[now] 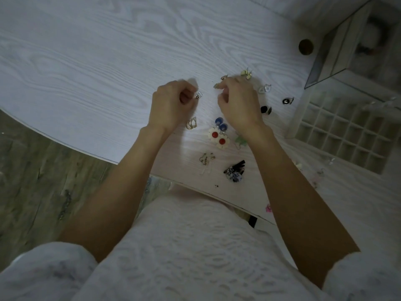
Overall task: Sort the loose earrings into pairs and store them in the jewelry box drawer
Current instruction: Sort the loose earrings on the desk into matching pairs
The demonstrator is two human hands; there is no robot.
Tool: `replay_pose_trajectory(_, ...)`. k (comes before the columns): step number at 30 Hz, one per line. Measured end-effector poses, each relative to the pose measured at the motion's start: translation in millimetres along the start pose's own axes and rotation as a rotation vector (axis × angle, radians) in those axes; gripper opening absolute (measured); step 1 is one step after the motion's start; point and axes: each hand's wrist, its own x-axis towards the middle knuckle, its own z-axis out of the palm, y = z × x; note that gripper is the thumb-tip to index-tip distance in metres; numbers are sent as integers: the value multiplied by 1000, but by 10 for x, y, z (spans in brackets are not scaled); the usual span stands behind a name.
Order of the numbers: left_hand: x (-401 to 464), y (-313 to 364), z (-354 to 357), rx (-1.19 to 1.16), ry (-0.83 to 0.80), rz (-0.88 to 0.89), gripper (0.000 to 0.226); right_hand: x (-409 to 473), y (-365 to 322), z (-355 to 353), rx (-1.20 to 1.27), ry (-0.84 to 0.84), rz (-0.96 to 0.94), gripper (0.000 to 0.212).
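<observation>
While the person leans over the white table [86, 72], the left hand [171, 105] has its fingers curled in, pinching a small sparkly stud [198, 95] at the tips, probably held up off the wood so its match can be looked for. Below it sits a gold heart pair [191, 123], two together, so that one looks already matched. Next over, the blue ball earrings [220, 123] and the red-centred flower earrings [218, 137] lie touching as twos, same idea. The right hand [238, 101] is loosely curled with the fingertips down among the unsorted bits near the top of the pile; can't tell if it's actually got hold of one. Far right, the jewelry box [351, 46] has its gridded drawer [345, 129] pulled out beside the pile, looks empty from here, so storing seems not started yet.
</observation>
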Motion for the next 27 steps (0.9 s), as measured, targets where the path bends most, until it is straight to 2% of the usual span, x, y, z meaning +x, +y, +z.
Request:
replay_pose_trajectory(2, 7, 20, 6, -2, 12, -3, 14, -14, -13, 12, 12, -2, -21, 28)
replay_pose_trajectory(7, 38, 69, 29, 16, 5, 0, 13, 54, -133, 56, -42, -40, -65, 13)
replay_pose_trajectory(12, 39, 61, 48, 42, 15, 7, 13, 35, -124, -49, 11, -29, -19, 14)
replay_pose_trajectory(17, 36, 55, 61, 57, 18, -15, 14, -10, -117, 9, 93, -72, 59, 35)
replay_pose_trajectory(27, -26, 120, 80, 49, 0, -11, 17, 6, -230, 237, 200, 2, 96, 33)
